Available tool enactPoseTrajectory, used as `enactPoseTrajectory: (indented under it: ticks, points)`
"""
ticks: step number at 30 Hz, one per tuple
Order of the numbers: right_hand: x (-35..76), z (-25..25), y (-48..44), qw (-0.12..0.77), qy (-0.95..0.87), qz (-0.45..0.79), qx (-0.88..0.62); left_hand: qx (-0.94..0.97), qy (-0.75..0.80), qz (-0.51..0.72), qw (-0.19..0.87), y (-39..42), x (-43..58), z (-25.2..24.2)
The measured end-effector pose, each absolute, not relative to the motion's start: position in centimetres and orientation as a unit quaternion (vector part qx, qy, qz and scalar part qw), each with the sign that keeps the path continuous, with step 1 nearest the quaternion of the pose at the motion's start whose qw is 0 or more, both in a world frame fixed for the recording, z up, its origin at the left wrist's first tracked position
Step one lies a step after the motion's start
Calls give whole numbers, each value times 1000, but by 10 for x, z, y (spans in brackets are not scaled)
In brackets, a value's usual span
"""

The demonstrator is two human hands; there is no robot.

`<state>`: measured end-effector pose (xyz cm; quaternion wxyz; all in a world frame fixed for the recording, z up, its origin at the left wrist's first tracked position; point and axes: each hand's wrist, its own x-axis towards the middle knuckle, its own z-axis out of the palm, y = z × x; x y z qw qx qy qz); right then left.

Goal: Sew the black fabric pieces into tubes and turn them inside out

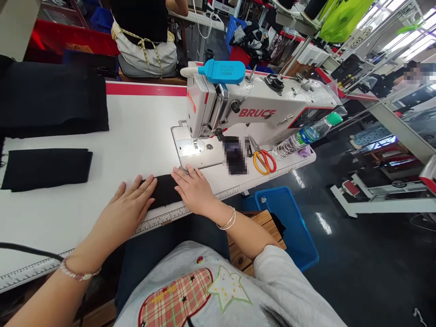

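My left hand and my right hand lie flat, fingers spread, on the two ends of a black fabric strip. The strip sits near the front edge of the white sewing table, just in front of the sewing machine's needle plate. Behind it stands a white BRUCE industrial sewing machine. Another black fabric piece lies to the left of my left hand. A larger black fabric stack lies farther back.
Orange-handled scissors, a pixelated phone and a plastic water bottle lie right of the machine. A ruler strip runs along the table edge. A blue bin stands on the floor at right. A co-worker sits behind.
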<state>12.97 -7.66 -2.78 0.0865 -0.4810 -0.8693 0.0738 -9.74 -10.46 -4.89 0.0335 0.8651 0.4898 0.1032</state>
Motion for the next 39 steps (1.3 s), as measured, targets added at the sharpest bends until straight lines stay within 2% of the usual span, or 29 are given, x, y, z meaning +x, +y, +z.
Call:
enactPoseTrajectory:
  ticks: [23, 30, 39]
  points:
    - [130, -34, -78, 72, -858, 24, -508, 844, 529, 82, 38, -104, -92, -46]
    - [125, -31, -75, 59, -899, -1, -433, 881, 469, 28, 53, -90, -82, -34]
    - [125, -38, -69, 60, -899, -1, -433, 872, 484, 0, 76, -87, -82, -31]
